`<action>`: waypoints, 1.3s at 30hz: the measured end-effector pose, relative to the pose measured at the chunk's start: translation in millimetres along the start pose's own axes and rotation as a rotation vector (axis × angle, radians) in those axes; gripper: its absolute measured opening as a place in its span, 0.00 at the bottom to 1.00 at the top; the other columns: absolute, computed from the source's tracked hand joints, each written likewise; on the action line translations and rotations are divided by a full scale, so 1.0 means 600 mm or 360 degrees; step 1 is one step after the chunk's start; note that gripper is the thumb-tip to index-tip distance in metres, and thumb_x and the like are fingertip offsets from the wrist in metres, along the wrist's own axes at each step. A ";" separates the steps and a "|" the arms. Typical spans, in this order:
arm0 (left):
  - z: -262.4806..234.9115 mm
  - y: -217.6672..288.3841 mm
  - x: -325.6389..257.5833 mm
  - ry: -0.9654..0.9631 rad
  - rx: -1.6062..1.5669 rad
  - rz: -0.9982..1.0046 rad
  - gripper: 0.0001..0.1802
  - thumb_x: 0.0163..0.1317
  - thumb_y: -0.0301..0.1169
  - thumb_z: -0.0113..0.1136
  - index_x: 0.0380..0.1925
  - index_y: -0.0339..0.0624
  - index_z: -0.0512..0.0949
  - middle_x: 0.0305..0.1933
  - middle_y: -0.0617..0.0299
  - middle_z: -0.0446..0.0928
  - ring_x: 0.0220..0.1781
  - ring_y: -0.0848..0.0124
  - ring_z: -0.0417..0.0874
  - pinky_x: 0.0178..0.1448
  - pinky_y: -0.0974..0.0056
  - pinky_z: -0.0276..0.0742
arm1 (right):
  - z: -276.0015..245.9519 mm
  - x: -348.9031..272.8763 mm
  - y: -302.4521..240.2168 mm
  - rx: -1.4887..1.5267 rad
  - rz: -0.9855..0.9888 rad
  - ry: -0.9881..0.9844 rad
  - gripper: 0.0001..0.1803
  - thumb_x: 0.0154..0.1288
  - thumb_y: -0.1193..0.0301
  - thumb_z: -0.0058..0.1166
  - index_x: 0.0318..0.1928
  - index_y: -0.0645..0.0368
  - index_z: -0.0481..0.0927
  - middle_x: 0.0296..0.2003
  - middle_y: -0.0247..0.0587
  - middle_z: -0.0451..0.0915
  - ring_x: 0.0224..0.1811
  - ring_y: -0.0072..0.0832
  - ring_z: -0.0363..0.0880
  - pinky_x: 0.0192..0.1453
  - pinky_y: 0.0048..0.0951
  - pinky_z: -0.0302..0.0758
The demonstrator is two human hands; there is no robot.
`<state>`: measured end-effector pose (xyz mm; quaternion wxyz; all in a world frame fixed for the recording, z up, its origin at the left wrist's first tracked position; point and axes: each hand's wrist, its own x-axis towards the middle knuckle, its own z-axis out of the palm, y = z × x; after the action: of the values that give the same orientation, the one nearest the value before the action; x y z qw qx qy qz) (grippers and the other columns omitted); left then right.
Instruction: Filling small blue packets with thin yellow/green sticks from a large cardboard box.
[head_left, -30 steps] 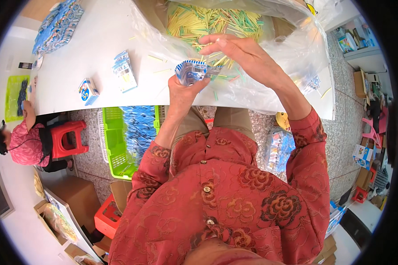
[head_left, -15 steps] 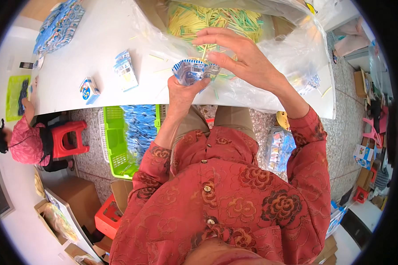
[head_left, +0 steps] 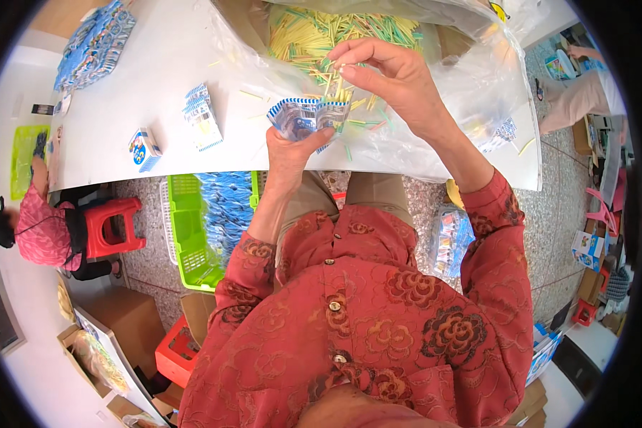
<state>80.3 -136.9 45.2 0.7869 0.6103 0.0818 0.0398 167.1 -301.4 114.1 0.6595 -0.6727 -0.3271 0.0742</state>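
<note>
My left hand (head_left: 290,153) is closed around a small blue-and-white plastic pouch (head_left: 298,118) at the table's near edge, its striped mouth spread upward. Just above that mouth, my right hand (head_left: 392,75) has thumb and fingertips drawn together on a few thin yellow and green sticks (head_left: 337,87). Their lower ends reach down to the pouch's rim; whether any are inside is hidden. Beyond my hands, a heap of similar yellow and green sticks (head_left: 321,36) lies in a large clear plastic bag (head_left: 471,78). A few loose sticks (head_left: 367,123) lie right of the pouch.
On the white table (head_left: 171,68) at left are a flat pouch (head_left: 202,118), a small box (head_left: 144,148) and a stack of blue packs (head_left: 96,43). Below the edge stands a green basket (head_left: 192,235) with blue packets. People are at far left and far right.
My right fingers have closed from spread to pinching the sticks. The pouch has shifted slightly left in my left hand. A person has come into view at the far right.
</note>
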 end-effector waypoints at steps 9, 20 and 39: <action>-0.004 -0.001 0.000 -0.0012 0.0030 -0.0024 0.16 0.45 0.20 0.65 0.37 0.36 0.77 0.35 0.64 0.79 0.34 0.79 0.77 0.41 0.72 0.73 | 0.024 -0.018 0.022 -0.0038 0.0118 -0.0161 0.07 0.61 0.73 0.52 0.39 0.60 0.78 0.43 0.36 0.76 0.48 0.22 0.72 0.56 0.25 0.66; -0.008 0.001 0.000 0.0042 -0.0143 0.0011 0.17 0.45 0.21 0.66 0.38 0.36 0.77 0.36 0.64 0.79 0.35 0.78 0.77 0.42 0.72 0.73 | 0.018 -0.021 0.011 -0.0285 0.0086 -0.0031 0.10 0.61 0.73 0.52 0.43 0.62 0.76 0.38 0.32 0.76 0.39 0.18 0.73 0.48 0.23 0.70; -0.021 0.014 -0.011 0.0013 -0.0066 0.0140 0.15 0.46 0.20 0.66 0.37 0.35 0.77 0.35 0.62 0.79 0.35 0.78 0.78 0.42 0.71 0.74 | 0.020 -0.021 0.021 0.0063 0.0248 -0.0164 0.06 0.59 0.73 0.56 0.35 0.62 0.78 0.29 0.29 0.76 0.32 0.15 0.71 0.38 0.19 0.69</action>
<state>71.8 -124.0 50.9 0.7965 0.5968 0.0575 0.0785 155.3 -296.8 96.5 0.6473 -0.6781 -0.3058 0.1662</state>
